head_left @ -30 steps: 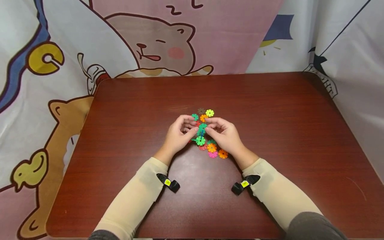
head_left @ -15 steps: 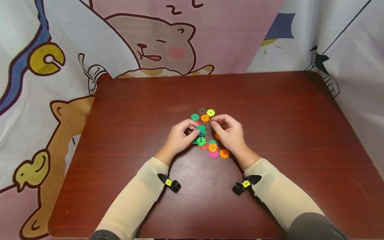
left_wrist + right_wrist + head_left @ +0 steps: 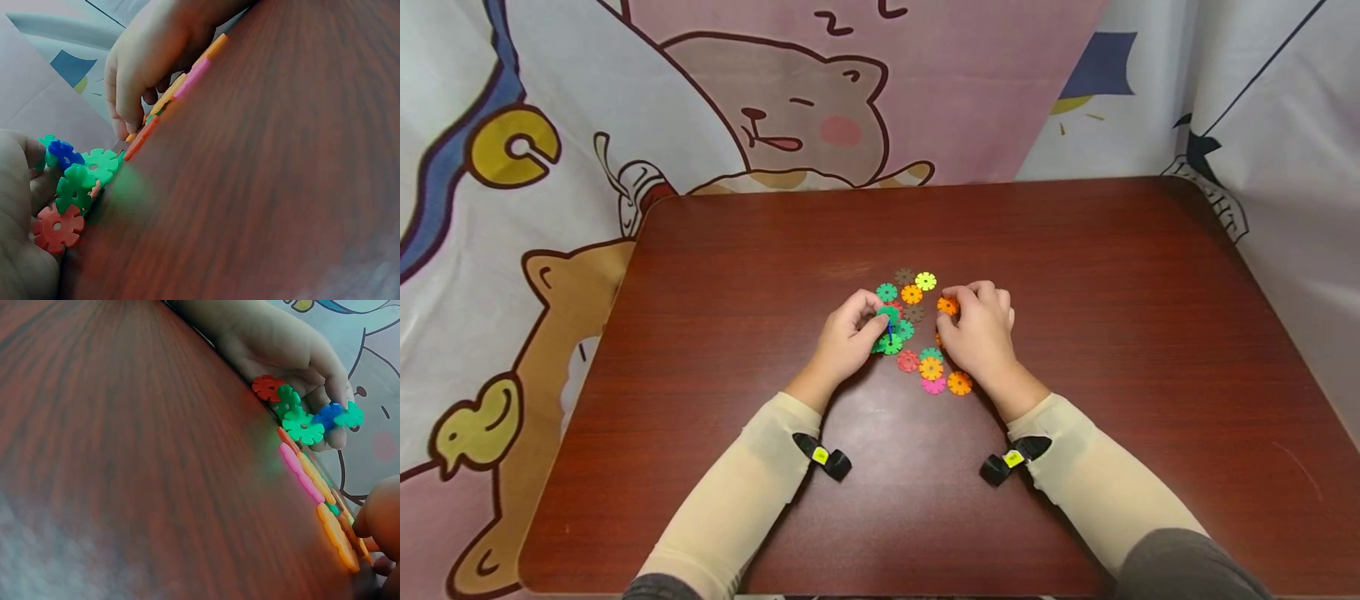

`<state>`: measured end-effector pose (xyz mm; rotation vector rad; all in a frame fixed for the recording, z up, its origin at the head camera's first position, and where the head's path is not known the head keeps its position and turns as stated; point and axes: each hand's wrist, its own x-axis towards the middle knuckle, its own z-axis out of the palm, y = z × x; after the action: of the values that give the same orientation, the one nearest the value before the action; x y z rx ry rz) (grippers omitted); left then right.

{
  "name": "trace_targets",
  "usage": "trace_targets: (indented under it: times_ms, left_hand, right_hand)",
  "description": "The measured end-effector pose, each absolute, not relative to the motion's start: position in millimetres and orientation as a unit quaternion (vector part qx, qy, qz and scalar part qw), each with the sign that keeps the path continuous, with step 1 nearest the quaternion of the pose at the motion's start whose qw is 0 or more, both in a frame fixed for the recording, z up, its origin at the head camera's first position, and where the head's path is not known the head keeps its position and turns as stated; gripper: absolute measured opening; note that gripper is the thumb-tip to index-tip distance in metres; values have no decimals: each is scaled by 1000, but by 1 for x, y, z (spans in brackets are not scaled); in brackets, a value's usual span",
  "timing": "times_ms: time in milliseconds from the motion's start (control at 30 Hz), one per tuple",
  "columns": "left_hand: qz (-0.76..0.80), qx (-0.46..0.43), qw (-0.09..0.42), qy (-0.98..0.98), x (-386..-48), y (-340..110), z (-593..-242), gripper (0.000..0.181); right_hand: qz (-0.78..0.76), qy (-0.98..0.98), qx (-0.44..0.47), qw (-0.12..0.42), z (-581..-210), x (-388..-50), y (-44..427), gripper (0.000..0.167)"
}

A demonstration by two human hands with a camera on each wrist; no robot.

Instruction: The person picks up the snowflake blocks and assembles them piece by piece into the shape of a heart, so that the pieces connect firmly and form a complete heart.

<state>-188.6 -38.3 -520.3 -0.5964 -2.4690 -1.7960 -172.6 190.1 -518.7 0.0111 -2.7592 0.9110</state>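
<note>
My left hand (image 3: 847, 333) pinches a linked cluster of green interlocking discs (image 3: 891, 343) with a blue disc (image 3: 65, 154) joined on edge between them. The cluster is just over the table, in front of the thumb. A red disc (image 3: 58, 227) shows at the lower end of the cluster in the left wrist view; whether it is linked there I cannot tell. On the right, my right hand (image 3: 979, 329) is bent down to the table, thumb and forefinger at the edges of an orange disc (image 3: 947, 306). Another orange disc is mostly hidden under that hand.
Loose discs lie around the hands: yellow (image 3: 926, 282), brown (image 3: 913, 313), teal (image 3: 887, 292) and orange (image 3: 912, 294) farther off. Nearer lie a red disc (image 3: 907, 361), a pink one (image 3: 933, 385) and an orange one (image 3: 959, 383). All rest on the brown table (image 3: 737, 292).
The right hand has drawn away from the cluster to the right and turned down onto an orange disc. The left hand has carried the cluster slightly left, uncovering a teal disc.
</note>
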Motion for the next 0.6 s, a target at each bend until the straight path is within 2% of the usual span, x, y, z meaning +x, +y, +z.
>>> trace_targets:
  times_ms: [133, 367, 600]
  left_hand:
    - [-569, -195, 15, -799, -189, -39, -521, 8]
    - [-566, -198, 8, -800, -190, -39, -520, 9]
    - [-561, -201, 11, -803, -190, -38, -523, 9]
  right_hand:
    - [318, -942, 0, 111, -516, -173, 189, 29]
    - [306, -947, -51, 86, -512, -173, 188, 55]
    - [295, -951, -54, 71, -511, -171, 190, 39]
